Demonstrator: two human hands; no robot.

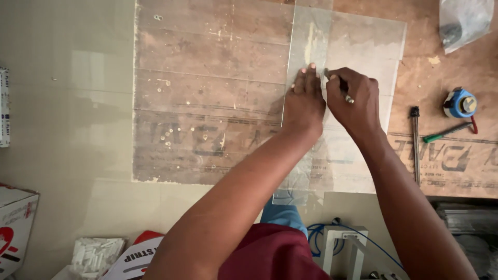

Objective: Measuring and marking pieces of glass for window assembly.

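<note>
Head view, nearest first: at 6 o'clock a maroon sleeve and blue trouser knee, with white frame legs and blue tubing just right of them. Both forearms rise toward 12 o'clock onto a clear glass sheet lying flat on a worn plywood board.

The left hand is spread flat, palm down, fingers pointing to 12, pressing a clear straightedge onto the glass; that strip's long axis runs 6 to 12. Touching it at 3 o'clock, the right hand is curled tight around a slim metal cutter, whose tip meets the glass right beside the left fingertips. The right hand is the nearer to the tool; the uncut run of glass lies from it toward 6.

Farther out at 3 o'clock lie a thin metal rod, a green-handled tool and a blue tape measure; at 1 o'clock, a plastic bag.
</note>
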